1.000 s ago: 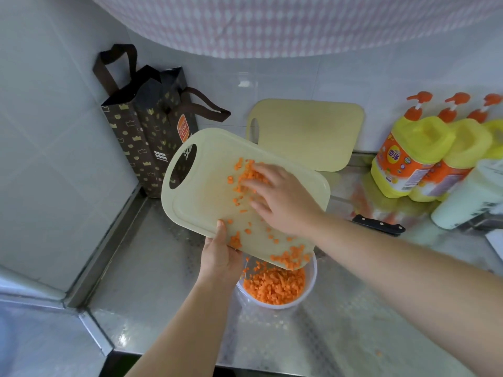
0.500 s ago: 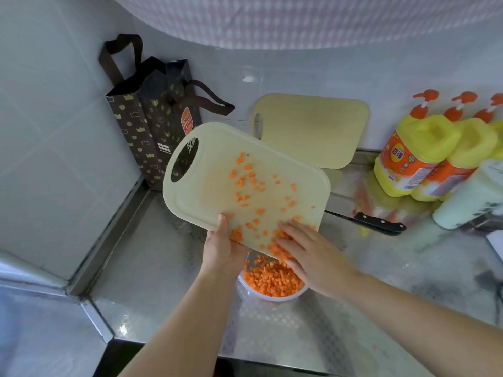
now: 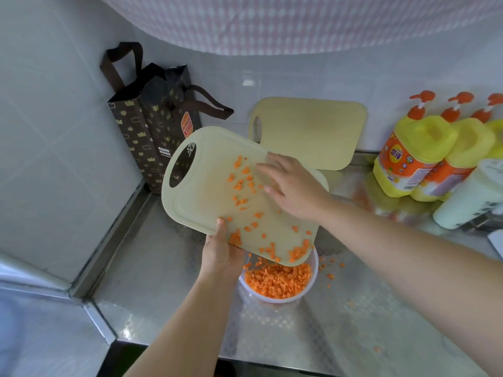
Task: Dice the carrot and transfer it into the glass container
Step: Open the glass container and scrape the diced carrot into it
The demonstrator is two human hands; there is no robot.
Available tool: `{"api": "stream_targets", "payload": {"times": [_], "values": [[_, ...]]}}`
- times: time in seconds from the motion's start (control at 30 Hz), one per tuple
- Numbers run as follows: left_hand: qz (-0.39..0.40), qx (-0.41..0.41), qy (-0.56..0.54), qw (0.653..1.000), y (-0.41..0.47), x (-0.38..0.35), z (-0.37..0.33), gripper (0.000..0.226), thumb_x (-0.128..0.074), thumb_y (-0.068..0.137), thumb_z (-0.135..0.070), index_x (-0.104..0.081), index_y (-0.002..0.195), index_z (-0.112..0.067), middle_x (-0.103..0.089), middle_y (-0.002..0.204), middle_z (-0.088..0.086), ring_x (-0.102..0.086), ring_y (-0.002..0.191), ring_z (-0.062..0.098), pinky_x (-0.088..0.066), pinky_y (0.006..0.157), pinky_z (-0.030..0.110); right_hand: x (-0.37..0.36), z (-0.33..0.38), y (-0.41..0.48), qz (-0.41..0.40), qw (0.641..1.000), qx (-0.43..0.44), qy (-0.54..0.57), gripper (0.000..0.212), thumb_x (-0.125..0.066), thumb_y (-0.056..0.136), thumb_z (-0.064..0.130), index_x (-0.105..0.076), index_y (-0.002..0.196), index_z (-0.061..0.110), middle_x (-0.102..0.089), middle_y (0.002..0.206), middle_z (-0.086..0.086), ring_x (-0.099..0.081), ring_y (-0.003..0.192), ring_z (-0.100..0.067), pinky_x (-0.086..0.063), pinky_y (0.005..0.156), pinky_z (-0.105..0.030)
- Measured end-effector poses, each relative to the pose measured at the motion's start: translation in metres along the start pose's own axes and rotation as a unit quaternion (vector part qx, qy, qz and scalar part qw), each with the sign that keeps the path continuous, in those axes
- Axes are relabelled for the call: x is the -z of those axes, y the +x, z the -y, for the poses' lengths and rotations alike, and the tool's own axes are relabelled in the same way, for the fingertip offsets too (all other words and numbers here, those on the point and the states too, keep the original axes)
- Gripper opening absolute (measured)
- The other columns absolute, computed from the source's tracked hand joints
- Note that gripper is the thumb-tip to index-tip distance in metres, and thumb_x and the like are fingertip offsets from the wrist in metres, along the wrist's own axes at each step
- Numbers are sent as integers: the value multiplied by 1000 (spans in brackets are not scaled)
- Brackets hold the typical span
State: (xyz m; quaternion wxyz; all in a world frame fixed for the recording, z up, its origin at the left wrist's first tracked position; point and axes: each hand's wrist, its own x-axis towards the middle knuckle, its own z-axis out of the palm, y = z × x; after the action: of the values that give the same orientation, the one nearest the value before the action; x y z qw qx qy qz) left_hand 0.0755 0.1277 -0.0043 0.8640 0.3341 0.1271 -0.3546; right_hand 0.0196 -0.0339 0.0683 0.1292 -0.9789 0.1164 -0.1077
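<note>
The right hand (image 3: 294,186) lies flat with straight fingers near the top of the tilted cutting board (image 3: 201,191). The left hand (image 3: 221,257) grips the board's low edge, thumb on top. So it's the transfer step: most of the diced carrot (image 3: 277,281) sits in the glass container (image 3: 313,281) under the low corner, with scattered bits on the board. Next is probably a careful downhill sweep, since stray dice (image 3: 330,268) lie on the surface (image 3: 152,268) just right of the rim. There's open steel in front; the paper bag (image 3: 152,126) and detergent bottles (image 3: 416,156) stand well apart.
</note>
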Motion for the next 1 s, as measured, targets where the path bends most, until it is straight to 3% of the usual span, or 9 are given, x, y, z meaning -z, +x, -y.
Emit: {"api": "stream_targets", "payload": {"times": [0.2,0.27,0.3,0.37,0.43,0.53,0.67,0.87,1.0], "values": [[-14,-8,-9,1000,4,7,-6,39,-42,101,-22,-45,138,-10,-57,132,13,-60,112,27,-48,87,48,-28,4,-27,99,994,-30,-36,55,-39,101,31,-22,150,12,-3,160,-3,-3,147,-20,-10,117,-33],[-20,-7,-7,1000,7,10,-5,38,-43,100,-23,-46,136,-9,-59,130,14,-60,111,29,-49,88,49,-48,10,-61,98,995,-25,-17,55,-37,100,33,-30,146,4,-13,158,-11,-13,146,-26,-16,118,-36],[-22,-8,-3,1000,7,11,-5,38,-43,100,-23,-46,135,-9,-59,128,15,-60,111,29,-49,88,50,-56,13,-76,89,996,-11,-26,55,-37,97,35,-39,140,0,-25,153,-16,-26,142,-30,-26,115,-39],[-24,-11,2,1000,10,14,-4,39,-43,100,-24,-46,135,-8,-59,129,15,-59,113,31,-46,94,53,-65,17,-100,77,997,6,-26,52,-37,88,39,-55,123,4,-47,137,-14,-45,126,-28,-47,96,-37],[-26,-10,0,1000,13,15,-5,39,-45,99,-25,-46,136,-11,-59,129,14,-59,114,31,-44,98,55,-69,25,-119,61,998,10,-12,48,-36,88,39,-56,121,12,-47,135,-4,-40,123,-17,-48,92,-29],[-24,-7,-1,1000,16,16,-7,39,-47,99,-27,-47,136,-14,-62,126,11,-62,110,30,-47,94,54,-61,28,-124,68,995,-3,78,51,-30,93,41,-53,131,16,-42,140,7,-35,128,-8,-35,102,-22],[-7,-3,5,1000,13,11,-6,40,-44,100,-27,-45,137,-14,-58,131,13,-59,115,30,-49,90,51,-23,24,-70,-28,992,-32,122,39,-41,97,30,-59,126,12,-54,133,-1,-44,125,-16,-35,105,-29],[-5,-5,12,1000,-1,2,-2,36,-42,100,-23,-47,135,-14,-62,124,8,-64,102,22,-55,70,39,9,40,27,19,999,17,30,51,-43,100,28,-30,148,16,-15,158,-2,-12,144,-19,-15,114,-31],[-10,5,29,1000,-4,-2,-2,30,-43,101,-23,-50,130,-19,-68,105,0,-66,89,16,-54,61,32,-11,50,32,68,995,54,-57,53,-42,100,32,-30,147,11,-10,159,-6,-7,145,-24,-12,118,-35]]}}
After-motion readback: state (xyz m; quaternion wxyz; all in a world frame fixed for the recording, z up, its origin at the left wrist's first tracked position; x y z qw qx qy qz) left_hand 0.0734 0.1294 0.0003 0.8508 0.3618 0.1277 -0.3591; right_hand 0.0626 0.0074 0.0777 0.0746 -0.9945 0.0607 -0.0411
